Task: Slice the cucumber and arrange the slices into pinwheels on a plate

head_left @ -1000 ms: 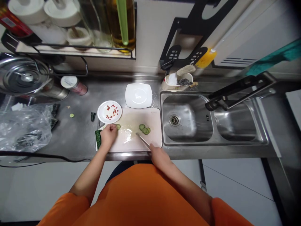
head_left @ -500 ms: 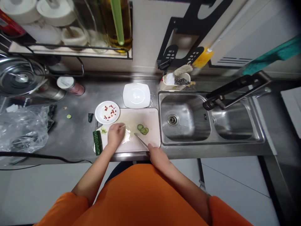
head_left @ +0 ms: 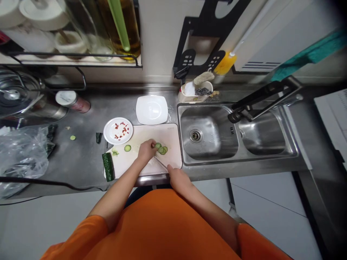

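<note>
You have a shiny sink with two bowls. A black tap hangs over it. By its back left corner sits a little tub. Well to its left, you see a clear bag and a jar.

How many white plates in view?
2: round plate with red pieces, at the cutting board's far left corner; square plate, beyond the board's far edge.

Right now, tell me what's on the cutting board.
On the cutting board: overlapping cucumber slices, a separate slice, green scraps, a long cucumber piece. The left hand, knife and round plate hide whatever is beneath them.
</note>
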Action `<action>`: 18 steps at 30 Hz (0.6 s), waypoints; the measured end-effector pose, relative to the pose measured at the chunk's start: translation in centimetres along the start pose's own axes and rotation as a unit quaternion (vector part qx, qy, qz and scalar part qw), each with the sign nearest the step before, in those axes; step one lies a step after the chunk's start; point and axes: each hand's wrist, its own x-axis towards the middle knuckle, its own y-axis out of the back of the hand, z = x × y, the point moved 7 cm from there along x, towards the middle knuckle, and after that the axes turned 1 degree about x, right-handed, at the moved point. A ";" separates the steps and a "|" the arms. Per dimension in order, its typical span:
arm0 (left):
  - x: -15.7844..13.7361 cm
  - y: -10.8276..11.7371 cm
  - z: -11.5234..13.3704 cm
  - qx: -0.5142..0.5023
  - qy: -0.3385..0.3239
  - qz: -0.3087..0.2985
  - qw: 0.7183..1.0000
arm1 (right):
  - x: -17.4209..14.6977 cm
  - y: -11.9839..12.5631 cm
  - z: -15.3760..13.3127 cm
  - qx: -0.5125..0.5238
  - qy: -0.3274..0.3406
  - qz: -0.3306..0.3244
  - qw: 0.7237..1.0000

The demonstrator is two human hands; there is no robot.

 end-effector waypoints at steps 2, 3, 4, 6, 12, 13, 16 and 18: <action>0.0 -0.1 -0.1 -0.024 0.011 0.002 1.000 | 0.0 0.0 0.0 -0.001 0.001 0.000 1.000; 0.0 -0.2 -0.1 -0.035 0.014 0.003 0.999 | 0.0 0.0 0.0 -0.002 0.002 0.001 1.000; -0.1 -0.2 -0.1 -0.045 0.018 0.003 0.999 | 0.0 0.1 0.0 -0.003 0.003 0.002 1.000; -0.1 -0.1 -0.3 -0.062 0.027 0.004 0.998 | 0.0 0.2 0.0 -0.005 0.006 0.004 1.000; -0.6 2.4 -2.5 -0.065 0.058 0.026 0.996 | 0.1 0.2 0.2 -0.006 0.011 0.006 1.000; -0.8 3.0 -3.1 -0.059 0.063 0.031 0.996 | 0.1 0.2 0.3 -0.007 0.014 0.006 1.000; -1.1 4.0 -4.3 -0.043 0.065 0.046 0.996 | 0.3 0.1 0.4 -0.008 0.019 0.004 1.000; -1.4 4.3 -4.4 -0.020 0.044 0.054 0.997 | 0.4 0.1 0.3 -0.003 0.020 0.004 1.000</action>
